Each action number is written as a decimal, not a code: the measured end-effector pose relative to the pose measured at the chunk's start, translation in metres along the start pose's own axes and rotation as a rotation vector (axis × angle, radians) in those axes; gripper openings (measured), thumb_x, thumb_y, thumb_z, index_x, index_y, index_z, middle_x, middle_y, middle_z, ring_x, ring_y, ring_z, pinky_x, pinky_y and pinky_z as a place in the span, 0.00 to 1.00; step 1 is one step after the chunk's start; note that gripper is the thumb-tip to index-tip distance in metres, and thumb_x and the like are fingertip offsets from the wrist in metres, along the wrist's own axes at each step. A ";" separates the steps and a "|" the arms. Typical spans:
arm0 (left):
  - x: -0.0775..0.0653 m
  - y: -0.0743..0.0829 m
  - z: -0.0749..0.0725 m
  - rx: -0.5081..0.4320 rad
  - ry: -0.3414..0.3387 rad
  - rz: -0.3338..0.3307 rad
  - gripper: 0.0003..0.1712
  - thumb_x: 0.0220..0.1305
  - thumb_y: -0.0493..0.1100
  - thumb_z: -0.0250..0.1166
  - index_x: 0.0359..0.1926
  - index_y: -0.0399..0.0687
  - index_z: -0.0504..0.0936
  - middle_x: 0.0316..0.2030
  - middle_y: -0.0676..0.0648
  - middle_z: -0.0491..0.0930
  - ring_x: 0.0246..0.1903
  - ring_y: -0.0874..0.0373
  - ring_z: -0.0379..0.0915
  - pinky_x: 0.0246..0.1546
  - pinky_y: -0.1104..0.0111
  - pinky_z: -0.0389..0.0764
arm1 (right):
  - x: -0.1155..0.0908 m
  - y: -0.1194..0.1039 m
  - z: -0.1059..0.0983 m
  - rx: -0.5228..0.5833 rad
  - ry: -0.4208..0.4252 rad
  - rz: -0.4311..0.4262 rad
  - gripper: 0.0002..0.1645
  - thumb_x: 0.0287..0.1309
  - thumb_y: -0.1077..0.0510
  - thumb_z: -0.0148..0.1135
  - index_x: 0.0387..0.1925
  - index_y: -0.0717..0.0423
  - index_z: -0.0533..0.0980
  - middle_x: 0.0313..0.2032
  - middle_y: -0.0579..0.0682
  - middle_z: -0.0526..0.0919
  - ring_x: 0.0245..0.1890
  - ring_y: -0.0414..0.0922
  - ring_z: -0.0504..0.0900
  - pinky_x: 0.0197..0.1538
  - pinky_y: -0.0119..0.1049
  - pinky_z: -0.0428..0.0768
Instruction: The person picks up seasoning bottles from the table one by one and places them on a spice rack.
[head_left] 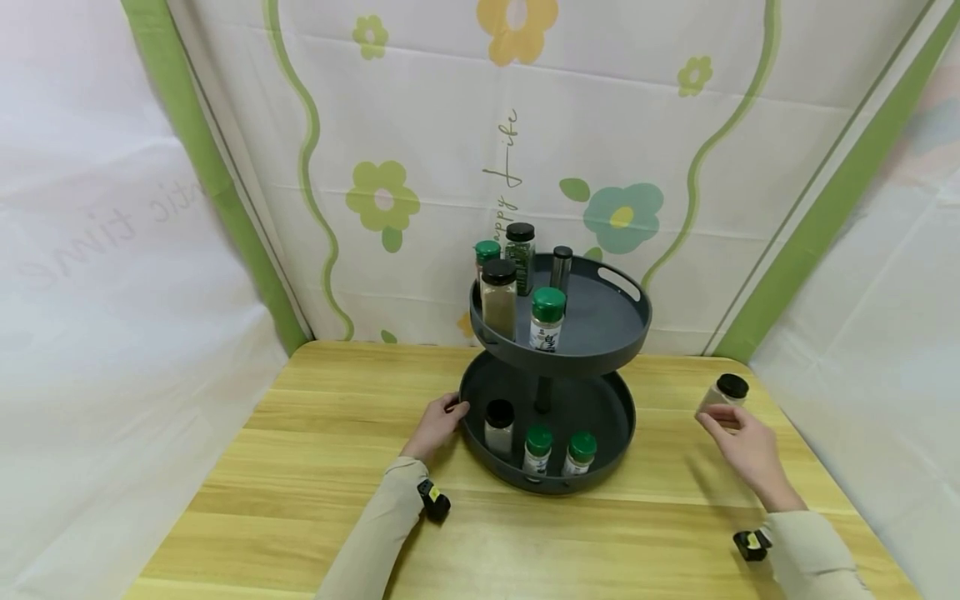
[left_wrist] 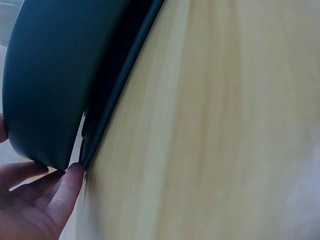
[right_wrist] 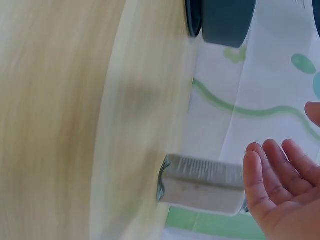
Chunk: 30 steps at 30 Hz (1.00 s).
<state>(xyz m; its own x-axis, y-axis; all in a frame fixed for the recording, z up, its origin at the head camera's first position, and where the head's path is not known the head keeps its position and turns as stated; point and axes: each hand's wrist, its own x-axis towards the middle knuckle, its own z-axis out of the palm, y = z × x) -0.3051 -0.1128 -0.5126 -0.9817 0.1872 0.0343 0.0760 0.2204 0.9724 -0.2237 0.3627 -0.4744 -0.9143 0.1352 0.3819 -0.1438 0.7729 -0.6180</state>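
A dark grey two-tier turntable (head_left: 555,363) stands on the wooden table. My left hand (head_left: 437,427) holds the side of its lower tray, fingertips (left_wrist: 70,182) against the outer wall near the base. On the upper tier stand several spice jars, including a green-capped jar (head_left: 547,319) and a black-capped jar (head_left: 498,300). The lower tier carries a black-capped jar (head_left: 498,429) and two green-capped jars. At the right, my right hand (head_left: 746,450) is beside another black-capped jar (head_left: 723,393), its fingers loosely bent with nothing between them. That jar (right_wrist: 200,185) stands upright just beyond the fingertips.
The wooden table (head_left: 337,483) ends at a white flowered curtain (head_left: 427,125) behind the turntable. White cloth side walls (head_left: 862,317) with green borders flank the table. An oval handle slot pierces the upper tray's rim at the back right.
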 end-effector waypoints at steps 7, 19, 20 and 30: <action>0.001 0.000 0.000 -0.008 0.003 -0.015 0.24 0.71 0.41 0.52 0.64 0.32 0.67 0.56 0.36 0.72 0.52 0.48 0.71 0.47 0.60 0.76 | 0.003 0.017 -0.004 -0.022 0.026 0.066 0.28 0.65 0.46 0.57 0.51 0.68 0.74 0.43 0.66 0.80 0.32 0.21 0.67 0.31 0.21 0.70; 0.000 0.002 0.000 0.014 0.002 -0.012 0.24 0.72 0.41 0.52 0.63 0.32 0.68 0.55 0.36 0.73 0.48 0.51 0.73 0.43 0.62 0.76 | 0.010 0.031 -0.009 -0.057 0.019 0.117 0.30 0.66 0.45 0.54 0.52 0.71 0.70 0.45 0.67 0.78 0.36 0.38 0.74 0.32 0.23 0.70; 0.000 0.002 0.000 0.017 0.004 -0.011 0.24 0.72 0.41 0.52 0.63 0.32 0.68 0.55 0.36 0.73 0.48 0.51 0.73 0.43 0.63 0.76 | 0.011 0.031 -0.009 -0.059 0.018 0.124 0.31 0.66 0.45 0.53 0.52 0.70 0.70 0.45 0.67 0.78 0.37 0.42 0.75 0.32 0.24 0.71; -0.002 0.006 -0.001 0.008 -0.003 -0.011 0.24 0.72 0.40 0.52 0.63 0.30 0.66 0.56 0.33 0.72 0.51 0.48 0.72 0.46 0.59 0.76 | 0.019 0.035 -0.011 -0.049 -0.075 0.256 0.47 0.65 0.37 0.48 0.60 0.80 0.59 0.52 0.77 0.69 0.49 0.68 0.72 0.44 0.55 0.73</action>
<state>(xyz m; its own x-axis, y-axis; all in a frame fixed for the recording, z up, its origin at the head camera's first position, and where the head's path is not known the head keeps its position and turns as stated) -0.3025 -0.1126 -0.5063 -0.9819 0.1878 0.0230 0.0669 0.2305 0.9708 -0.2419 0.3992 -0.4810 -0.9444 0.2848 0.1641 0.1123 0.7488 -0.6532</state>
